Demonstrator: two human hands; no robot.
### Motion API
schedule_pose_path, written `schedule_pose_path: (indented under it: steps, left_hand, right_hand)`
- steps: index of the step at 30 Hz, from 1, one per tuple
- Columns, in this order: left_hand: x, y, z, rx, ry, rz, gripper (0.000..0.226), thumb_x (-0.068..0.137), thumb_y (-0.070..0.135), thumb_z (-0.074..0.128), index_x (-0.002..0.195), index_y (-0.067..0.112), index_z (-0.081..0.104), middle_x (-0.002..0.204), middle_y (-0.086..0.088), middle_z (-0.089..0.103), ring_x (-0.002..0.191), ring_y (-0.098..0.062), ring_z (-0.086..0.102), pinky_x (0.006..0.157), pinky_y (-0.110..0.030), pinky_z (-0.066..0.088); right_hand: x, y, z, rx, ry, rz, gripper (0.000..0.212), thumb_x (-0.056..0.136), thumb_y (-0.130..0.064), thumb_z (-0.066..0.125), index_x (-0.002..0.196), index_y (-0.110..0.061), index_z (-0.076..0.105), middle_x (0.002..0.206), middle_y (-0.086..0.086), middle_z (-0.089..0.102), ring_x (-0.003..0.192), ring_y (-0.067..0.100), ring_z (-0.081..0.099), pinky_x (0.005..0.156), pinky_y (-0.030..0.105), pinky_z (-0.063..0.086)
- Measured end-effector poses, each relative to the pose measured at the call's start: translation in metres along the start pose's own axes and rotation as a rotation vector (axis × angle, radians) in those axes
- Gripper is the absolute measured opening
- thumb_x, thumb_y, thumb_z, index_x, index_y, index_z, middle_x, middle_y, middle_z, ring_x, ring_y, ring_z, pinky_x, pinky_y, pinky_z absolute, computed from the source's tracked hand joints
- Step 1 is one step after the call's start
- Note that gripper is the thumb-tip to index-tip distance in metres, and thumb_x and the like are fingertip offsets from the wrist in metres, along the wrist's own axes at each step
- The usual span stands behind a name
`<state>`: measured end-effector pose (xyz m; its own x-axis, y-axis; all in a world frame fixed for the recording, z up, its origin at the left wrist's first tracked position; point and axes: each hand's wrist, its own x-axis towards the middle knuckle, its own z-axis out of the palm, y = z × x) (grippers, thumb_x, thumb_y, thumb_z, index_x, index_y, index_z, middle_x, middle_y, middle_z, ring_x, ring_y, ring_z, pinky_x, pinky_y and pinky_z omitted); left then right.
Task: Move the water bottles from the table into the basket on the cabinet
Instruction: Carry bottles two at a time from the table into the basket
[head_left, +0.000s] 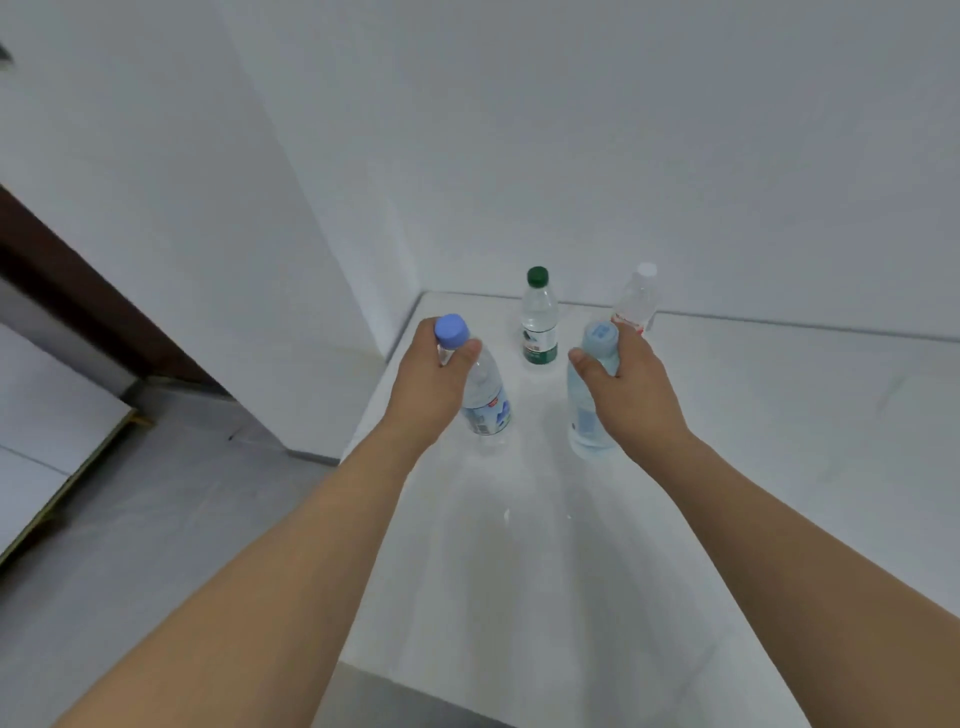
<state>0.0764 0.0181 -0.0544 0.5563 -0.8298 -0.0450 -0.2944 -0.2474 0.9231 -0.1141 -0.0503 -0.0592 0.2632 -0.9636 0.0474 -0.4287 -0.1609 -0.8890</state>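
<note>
Four water bottles, white bench (779, 441). Left hand (431, 384): fingers wrapped round neck of blue-capped bottle (480, 384). Green-capped bottle (539, 322) stands free behind. Right hand (628, 379): fingers clasp pale-blue bottle (589, 410). White-capped bottle (636, 299) upright beyond. Label writing unreadable.

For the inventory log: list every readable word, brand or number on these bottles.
None can be read.
Blue-cap bottle, in left hand: label print blurred.
Pale-blue bottle, in right hand: blurred.
Green-cap bottle: label too small.
White-cap bottle: red label mostly hidden.
</note>
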Motion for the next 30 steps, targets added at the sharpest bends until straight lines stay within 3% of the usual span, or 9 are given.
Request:
schedule_pose_path:
  steps: [6,11,17,22,26,30]
  left_hand:
    - [-0.037,0.005,-0.135,0.016,0.214,-0.014,0.025,0.097,0.033,0.057,0.118,0.022,0.05,0.1,0.0,0.059,0.085,-0.015,0.056,0.068,-0.025,0.044]
    - [-0.077,-0.007,-0.254,0.019,0.384,-0.058,0.023,0.094,0.031,0.061,0.109,0.015,0.055,0.088,0.001,0.057,0.077,-0.014,0.053,0.072,-0.03,0.045]
    - [-0.133,-0.04,-0.401,0.036,0.537,-0.118,0.024,0.094,0.033,0.061,0.111,0.019,0.055,0.1,0.0,0.064,0.09,-0.017,0.061,0.084,-0.035,0.051]
    - [-0.172,-0.075,-0.516,0.082,0.64,-0.169,0.021,0.094,0.034,0.061,0.109,0.02,0.054,0.09,0.003,0.059,0.08,-0.014,0.058,0.069,-0.026,0.046]
    - [-0.194,-0.103,-0.591,0.095,0.729,-0.193,0.024,0.094,0.032,0.061,0.111,0.016,0.054,0.098,-0.008,0.063,0.08,-0.015,0.056,0.073,-0.029,0.048]
    - [-0.203,-0.122,-0.65,0.102,0.803,-0.202,0.022,0.096,0.029,0.06,0.112,0.015,0.053,0.094,0.0,0.06,0.077,-0.011,0.055,0.066,-0.023,0.044]
  right_hand:
    - [-0.019,-0.105,0.073,0.025,-0.206,-0.188,0.033,0.095,-0.037,0.054,0.123,-0.02,0.053,0.115,-0.004,0.057,0.104,0.016,0.054,0.086,0.03,0.04]
    - [-0.053,-0.191,0.156,0.05,-0.409,-0.303,0.032,0.095,-0.04,0.054,0.121,-0.022,0.053,0.114,-0.005,0.058,0.104,0.018,0.056,0.092,0.036,0.047]
    - [-0.109,-0.285,0.275,0.116,-0.581,-0.418,0.029,0.094,-0.038,0.056,0.116,-0.02,0.055,0.109,-0.003,0.06,0.099,0.017,0.058,0.09,0.033,0.047]
    - [-0.16,-0.354,0.38,0.153,-0.688,-0.466,0.026,0.093,-0.038,0.058,0.11,-0.018,0.057,0.101,-0.003,0.061,0.094,0.017,0.059,0.083,0.031,0.048]
    - [-0.196,-0.399,0.449,0.198,-0.761,-0.484,0.029,0.093,-0.04,0.058,0.113,-0.02,0.055,0.103,-0.004,0.061,0.098,0.017,0.06,0.088,0.035,0.049]
    - [-0.219,-0.435,0.507,0.191,-0.81,-0.519,0.029,0.093,-0.042,0.057,0.117,-0.025,0.054,0.102,-0.009,0.06,0.097,0.014,0.059,0.083,0.032,0.048]
